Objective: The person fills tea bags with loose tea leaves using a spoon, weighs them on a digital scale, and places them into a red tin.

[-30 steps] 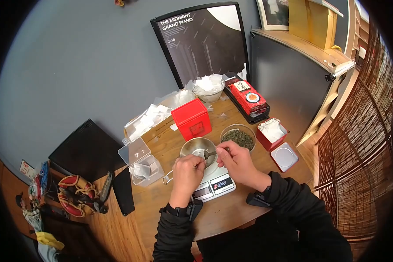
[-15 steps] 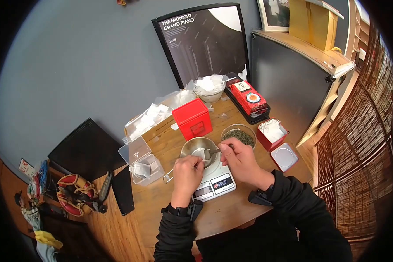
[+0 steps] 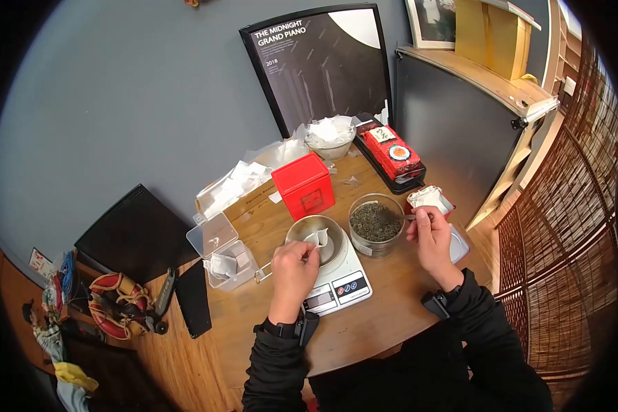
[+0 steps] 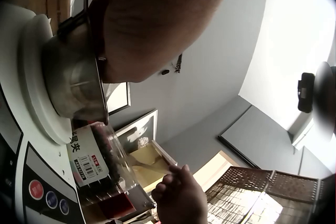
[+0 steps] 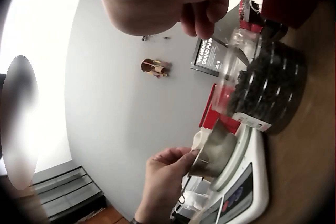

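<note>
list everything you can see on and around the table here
metal bowl: 1, silver, on the scale
tea bag: 1, white, in the metal bowl
scale: 1, white, table front
glass jar: 1, clear, dark tea leaves inside, right of the bowl
red tin: 1, behind the bowl
open red tin: 1, white liner, far right
plastic box: 1, clear, left of the scale
poster: 1, black, against the wall
left hand: pinches the tea bag at the bowl
right hand: grips a spoon handle by the jar
</note>
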A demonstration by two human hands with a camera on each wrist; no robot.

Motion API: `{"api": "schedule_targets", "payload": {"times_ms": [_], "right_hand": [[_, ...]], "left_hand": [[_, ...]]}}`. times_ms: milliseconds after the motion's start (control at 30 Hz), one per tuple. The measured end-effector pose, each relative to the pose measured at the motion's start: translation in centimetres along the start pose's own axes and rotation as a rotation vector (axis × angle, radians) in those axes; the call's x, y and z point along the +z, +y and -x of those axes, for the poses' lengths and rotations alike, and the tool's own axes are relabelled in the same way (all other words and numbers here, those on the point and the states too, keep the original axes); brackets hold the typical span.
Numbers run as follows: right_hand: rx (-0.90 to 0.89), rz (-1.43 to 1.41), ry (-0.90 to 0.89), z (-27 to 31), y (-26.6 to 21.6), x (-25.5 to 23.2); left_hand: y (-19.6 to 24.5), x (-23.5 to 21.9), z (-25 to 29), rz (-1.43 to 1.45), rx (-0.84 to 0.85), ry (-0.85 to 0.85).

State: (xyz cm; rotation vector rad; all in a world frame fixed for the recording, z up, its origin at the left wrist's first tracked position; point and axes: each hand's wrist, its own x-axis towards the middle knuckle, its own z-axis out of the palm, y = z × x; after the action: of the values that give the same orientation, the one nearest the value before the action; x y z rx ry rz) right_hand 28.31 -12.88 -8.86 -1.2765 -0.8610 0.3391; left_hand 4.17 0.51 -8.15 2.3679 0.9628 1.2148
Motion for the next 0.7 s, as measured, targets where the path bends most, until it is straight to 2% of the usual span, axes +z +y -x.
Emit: {"api": "schedule_targets", "payload": {"times_ms": [300, 467, 700], "right_hand": [[0.113, -0.084, -0.006, 1.0, 1.5, 0.7], [0.269, -0.368, 0.121, 1.0, 2.5, 1.6], [0.296, -0.393, 0.177, 1.0, 2.2, 0.9]], "left_hand": [[-0.2, 0.3, 0.2, 0.029, 0.001, 0.051], [-0.1, 0.4, 0.2, 0.015, 0.01, 0.062], [0.0, 0.4, 0.2, 0.011, 0.01, 0.058]]}}
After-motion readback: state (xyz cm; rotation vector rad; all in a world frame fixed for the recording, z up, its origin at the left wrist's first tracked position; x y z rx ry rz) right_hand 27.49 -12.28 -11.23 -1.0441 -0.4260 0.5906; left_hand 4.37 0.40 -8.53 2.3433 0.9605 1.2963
